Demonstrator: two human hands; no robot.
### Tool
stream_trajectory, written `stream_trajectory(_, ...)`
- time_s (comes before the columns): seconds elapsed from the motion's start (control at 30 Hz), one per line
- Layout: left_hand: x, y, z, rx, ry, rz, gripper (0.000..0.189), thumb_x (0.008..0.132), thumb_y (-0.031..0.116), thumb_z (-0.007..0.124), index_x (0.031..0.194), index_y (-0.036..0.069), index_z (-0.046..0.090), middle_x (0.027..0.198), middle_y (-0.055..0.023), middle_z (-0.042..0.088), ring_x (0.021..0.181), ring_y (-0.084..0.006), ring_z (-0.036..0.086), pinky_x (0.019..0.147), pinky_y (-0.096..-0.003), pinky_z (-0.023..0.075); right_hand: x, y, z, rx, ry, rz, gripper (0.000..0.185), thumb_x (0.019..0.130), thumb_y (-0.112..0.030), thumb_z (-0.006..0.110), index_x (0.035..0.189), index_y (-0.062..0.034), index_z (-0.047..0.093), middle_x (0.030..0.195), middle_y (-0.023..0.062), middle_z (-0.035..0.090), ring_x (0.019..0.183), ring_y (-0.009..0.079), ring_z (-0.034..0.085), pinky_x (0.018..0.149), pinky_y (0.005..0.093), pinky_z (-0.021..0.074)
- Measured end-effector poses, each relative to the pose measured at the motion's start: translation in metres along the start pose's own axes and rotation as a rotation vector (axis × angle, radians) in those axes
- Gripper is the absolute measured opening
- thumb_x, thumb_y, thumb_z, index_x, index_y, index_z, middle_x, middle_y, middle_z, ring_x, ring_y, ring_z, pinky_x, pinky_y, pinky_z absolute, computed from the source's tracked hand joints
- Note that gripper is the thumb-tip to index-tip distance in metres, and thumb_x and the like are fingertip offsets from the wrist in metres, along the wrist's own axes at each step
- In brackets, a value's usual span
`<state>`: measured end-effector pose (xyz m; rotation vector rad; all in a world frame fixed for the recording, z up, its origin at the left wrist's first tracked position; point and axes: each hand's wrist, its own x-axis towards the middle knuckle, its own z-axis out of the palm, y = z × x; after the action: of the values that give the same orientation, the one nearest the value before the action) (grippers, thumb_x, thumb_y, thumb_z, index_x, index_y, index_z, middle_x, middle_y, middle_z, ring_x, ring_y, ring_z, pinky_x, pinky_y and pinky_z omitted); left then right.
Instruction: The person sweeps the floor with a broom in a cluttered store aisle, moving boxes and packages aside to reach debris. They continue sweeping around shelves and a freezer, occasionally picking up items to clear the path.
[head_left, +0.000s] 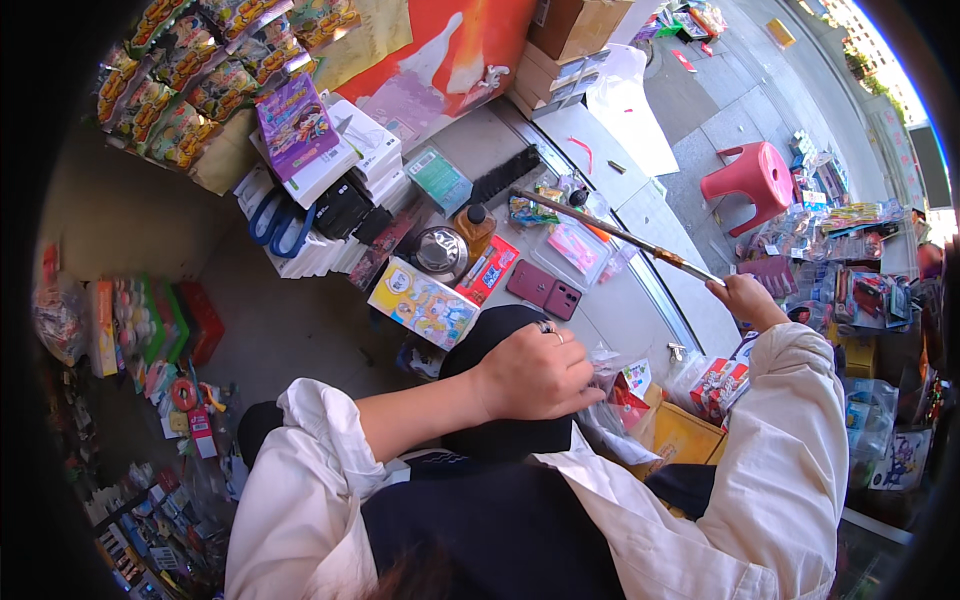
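My right hand (746, 300) is closed around the metal end of a long-handled brush (622, 235). The handle slants up to the left, and dark bristles (504, 174) show near its far end, close to a tiled ledge. My left hand (534, 370) rests over my dark-clothed knee, fingers curled, with a ring on one finger; whether it holds anything is hidden. Just beyond it lie a dark red smartphone (543, 290), a colourful printed box (424, 301), a red box (488, 270), a round metal tin (439, 253) and a bottle of amber liquid (475, 225).
Stacked white boxes with blue-handled scissors (282, 225) stand at the upper left, near hanging snack packets (191, 64). A pink plastic stool (748, 184) stands outside the metal door track (664, 300). Packaged goods crowd the right side. Cardboard boxes (559, 71) are piled at the top.
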<state>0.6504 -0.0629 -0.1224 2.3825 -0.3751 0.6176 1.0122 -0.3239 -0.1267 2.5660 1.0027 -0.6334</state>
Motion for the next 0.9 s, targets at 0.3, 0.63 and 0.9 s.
stream_trajectory(0.3, 0.006, 0.007, 0.007, 0.009, -0.050, 0.022, 0.032, 0.083, 0.037, 0.070, 0.067, 0.011, 0.058, 0.070, -0.0039, 0.056, 0.070, -0.0203, 0.060, 0.059, -0.0325, 0.0452, -0.095, 0.103, -0.069, -0.306, 0.099, 0.118, 0.052, 0.090, -0.055, 0.057, 0.078, -0.0066, 0.073, 0.075, 0.0201, 0.067, 0.074, 0.0412, 0.065, 0.070, 0.0516, 0.0509)
stream_trajectory(0.63, 0.009, -0.033, 0.000, -0.046, 0.143, -0.170, 0.028, 0.082, 0.027, 0.075, 0.069, 0.007, 0.061, 0.071, -0.0098, 0.060, 0.067, -0.0278, 0.062, 0.058, -0.0373, 0.0480, -0.110, 0.123, -0.120, -0.316, 0.364, 0.194, 0.065, 0.085, -0.060, 0.063, 0.063, 0.0019, 0.064, 0.060, 0.0214, 0.058, 0.059, 0.0383, 0.061, 0.056, 0.0477, 0.0455)
stream_trajectory(0.9, -0.003, -0.141, 0.037, 0.239, -0.190, -0.313, 0.017, 0.083, 0.021, 0.070, 0.092, 0.007, 0.066, 0.093, -0.0086, 0.063, 0.091, -0.0295, 0.064, 0.073, -0.0431, 0.0534, 0.019, 0.003, -0.001, 0.252, 0.076, 0.019, 0.067, 0.094, -0.059, 0.052, 0.084, 0.0055, 0.069, 0.073, 0.0242, 0.064, 0.068, 0.0395, 0.063, 0.067, 0.0492, 0.0488)
